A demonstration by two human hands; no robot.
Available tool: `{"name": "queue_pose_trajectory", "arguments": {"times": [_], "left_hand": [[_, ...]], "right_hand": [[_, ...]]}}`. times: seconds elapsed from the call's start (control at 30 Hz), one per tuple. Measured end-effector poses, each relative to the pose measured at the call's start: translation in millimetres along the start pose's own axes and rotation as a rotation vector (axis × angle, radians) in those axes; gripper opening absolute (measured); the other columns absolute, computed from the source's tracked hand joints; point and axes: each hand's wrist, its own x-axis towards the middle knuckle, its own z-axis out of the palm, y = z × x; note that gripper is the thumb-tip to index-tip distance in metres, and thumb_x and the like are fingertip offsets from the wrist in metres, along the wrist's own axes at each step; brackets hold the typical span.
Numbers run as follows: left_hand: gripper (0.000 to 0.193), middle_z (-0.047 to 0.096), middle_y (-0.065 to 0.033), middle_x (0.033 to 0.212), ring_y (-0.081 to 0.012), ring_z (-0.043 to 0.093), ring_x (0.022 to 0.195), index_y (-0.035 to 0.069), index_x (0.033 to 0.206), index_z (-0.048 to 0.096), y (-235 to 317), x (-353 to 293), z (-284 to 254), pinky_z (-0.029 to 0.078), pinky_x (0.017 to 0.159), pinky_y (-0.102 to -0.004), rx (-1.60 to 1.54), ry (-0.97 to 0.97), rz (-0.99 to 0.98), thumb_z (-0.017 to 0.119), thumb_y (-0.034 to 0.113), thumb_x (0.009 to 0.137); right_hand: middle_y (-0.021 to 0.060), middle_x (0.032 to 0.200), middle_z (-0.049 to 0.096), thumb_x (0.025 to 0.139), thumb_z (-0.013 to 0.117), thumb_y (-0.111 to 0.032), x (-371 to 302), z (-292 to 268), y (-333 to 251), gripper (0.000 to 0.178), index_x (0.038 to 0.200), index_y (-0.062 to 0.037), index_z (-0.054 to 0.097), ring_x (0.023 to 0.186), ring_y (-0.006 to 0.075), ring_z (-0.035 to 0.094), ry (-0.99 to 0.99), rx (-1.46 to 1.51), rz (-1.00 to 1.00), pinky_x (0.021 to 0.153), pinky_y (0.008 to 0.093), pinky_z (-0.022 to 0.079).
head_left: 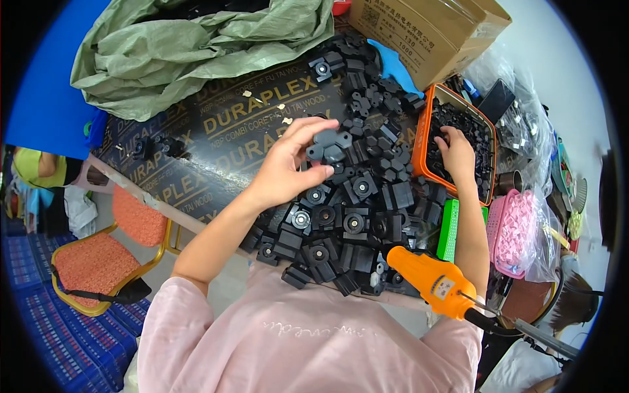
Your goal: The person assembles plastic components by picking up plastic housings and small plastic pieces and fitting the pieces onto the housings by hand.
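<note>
Since the left hand [280, 169] pinched the dark grey plastic housing [329, 147] between thumb and fingertips, a light, steady grip on its edges seemed best; the right hand [458, 154] was among small black parts [453, 111] in the orange basket [420, 139], where picking one piece at a time seemed wise, though whether its fingers gripped any could not be told. Smooth and round-lobed, the housing showed its upper face above black plastic blocks [354, 223] heaped around the left fingers.
</note>
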Motion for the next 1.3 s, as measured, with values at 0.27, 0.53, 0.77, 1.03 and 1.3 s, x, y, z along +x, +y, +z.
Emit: {"name": "queue_pose_trajectory", "arguments": {"times": [0.27,0.53,0.77,1.03,1.3], "left_hand": [[0.064,0.046,-0.0092,0.121,-0.0164,0.046,0.107,0.004,0.128,0.038,23,-8,17,0.04,0.085,-0.028,-0.18,-0.057,-0.114,0.064,-0.003,0.069],[0.054,0.041,-0.0058,0.12,-0.0163,0.043,0.113,0.006,0.119,0.047,23,-7,29,0.035,0.094,-0.0298,-0.172,-0.11,0.148,0.062,-0.007,0.069],[0.054,0.04,-0.0071,0.122,-0.0184,0.039,0.118,0.006,0.119,0.047,26,-9,36,0.032,0.098,-0.0304,-0.153,-0.099,0.176,0.061,-0.008,0.069],[0.054,0.041,-0.0073,0.117,-0.0163,0.045,0.106,0.006,0.118,0.05,29,-10,26,0.038,0.087,-0.0256,-0.027,-0.064,0.209,0.065,-0.001,0.066],[0.054,0.043,-0.0063,0.108,-0.0159,0.048,0.1,0.006,0.117,0.051,42,-10,24,0.041,0.084,-0.0264,-0.011,-0.042,0.175,0.069,0.004,0.066]], "right_hand": [[0.0103,0.082,0.056,0.079,0.061,-0.013,2,-36,-8,0.026,0.104,-0.0058,0.059,0.064,0.0167,0.056,0.294,0.201,0.086,0.062,0.0309,0.046],[0.008,0.099,0.055,0.08,0.06,-0.004,-39,-79,-81,0.035,0.113,0.0041,0.05,0.077,0.0162,0.062,-0.22,1.6,0.076,0.067,0.0264,0.052],[0.0084,0.097,0.053,0.07,0.068,0.001,-49,-105,-107,0.036,0.105,0.0056,0.057,0.087,0.0127,0.053,-0.277,1.507,-0.264,0.075,0.024,0.046],[0.0105,0.1,0.053,0.068,0.068,0.007,-50,-118,-122,0.035,0.101,0.0044,0.059,0.09,0.0191,0.058,-0.116,1.307,-0.308,0.081,0.0276,0.047],[0.0095,0.089,0.058,0.062,0.073,0.0,-45,-132,-135,0.041,0.101,-0.0026,0.062,0.078,0.0186,0.057,0.028,0.705,-0.669,0.064,0.0269,0.046]]}}
